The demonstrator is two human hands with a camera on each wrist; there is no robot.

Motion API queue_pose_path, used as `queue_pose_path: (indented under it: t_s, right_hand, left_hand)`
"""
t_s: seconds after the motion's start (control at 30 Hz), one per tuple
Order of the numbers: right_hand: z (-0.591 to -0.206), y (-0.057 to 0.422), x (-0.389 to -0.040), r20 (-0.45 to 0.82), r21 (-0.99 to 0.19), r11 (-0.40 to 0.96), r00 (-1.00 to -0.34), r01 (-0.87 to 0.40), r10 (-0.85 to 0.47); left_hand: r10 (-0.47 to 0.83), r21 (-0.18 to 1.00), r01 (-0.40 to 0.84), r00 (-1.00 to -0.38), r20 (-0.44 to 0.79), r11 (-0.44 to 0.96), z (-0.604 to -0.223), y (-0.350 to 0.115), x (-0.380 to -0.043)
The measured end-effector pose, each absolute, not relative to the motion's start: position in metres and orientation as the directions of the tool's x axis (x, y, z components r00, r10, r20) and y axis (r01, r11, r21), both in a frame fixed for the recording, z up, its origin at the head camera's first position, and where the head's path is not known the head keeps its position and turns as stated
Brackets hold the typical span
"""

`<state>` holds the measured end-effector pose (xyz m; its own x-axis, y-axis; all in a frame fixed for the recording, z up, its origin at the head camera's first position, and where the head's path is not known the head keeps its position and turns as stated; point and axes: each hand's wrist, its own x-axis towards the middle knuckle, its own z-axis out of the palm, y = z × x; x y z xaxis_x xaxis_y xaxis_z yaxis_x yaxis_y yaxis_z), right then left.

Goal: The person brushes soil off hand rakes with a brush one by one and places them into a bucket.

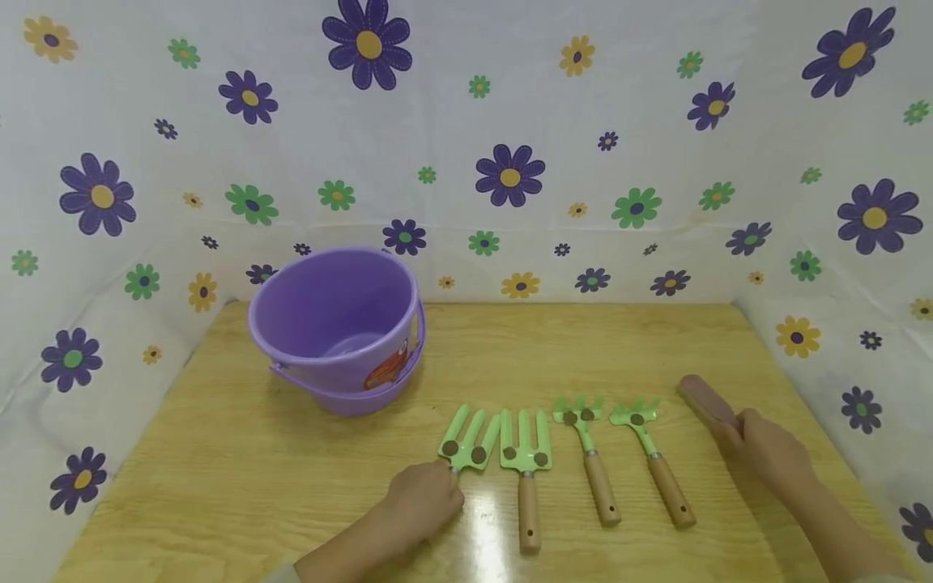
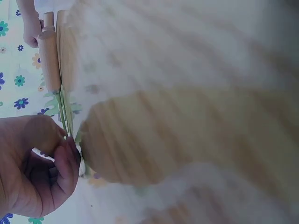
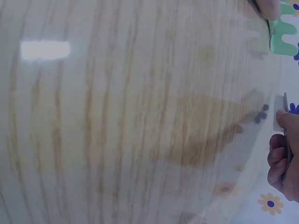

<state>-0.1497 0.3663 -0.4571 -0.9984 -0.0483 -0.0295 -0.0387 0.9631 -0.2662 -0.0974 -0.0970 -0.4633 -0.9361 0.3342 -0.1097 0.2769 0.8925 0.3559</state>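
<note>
My left hand [image 1: 423,502] grips a green garden fork [image 1: 466,441] just below its tines, hiding its handle. In the left wrist view, the curled fingers [image 2: 65,170] pinch at its thin neck. Beside it lie a second garden fork [image 1: 526,453] and two small hand rakes [image 1: 590,453], all green with wooden handles. Brown round spots mark the tool heads. Off to the right, my right hand [image 1: 776,453] holds a flat, mauve-brown, round-ended strip [image 1: 707,398], raised over the table. In the right wrist view, the thin strip shows edge-on in the hand [image 3: 285,154].
A purple bucket [image 1: 364,372] with its carrying handle lowered stands at the back left of the wooden table [image 1: 568,348]. White cloth [image 1: 437,121] with printed flowers hangs along the back and both sides.
</note>
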Motion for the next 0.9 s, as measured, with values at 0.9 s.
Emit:
queue_pose_path:
  t_s: [0.9]
  right_hand:
    - [-0.404,0.289,-0.161,-0.003,-0.341,0.934,-0.993,-0.108,-0.116]
  left_hand:
    - [0.359,0.101,0.358,-0.933,0.01,0.928,-0.448,-0.106,-0.113]
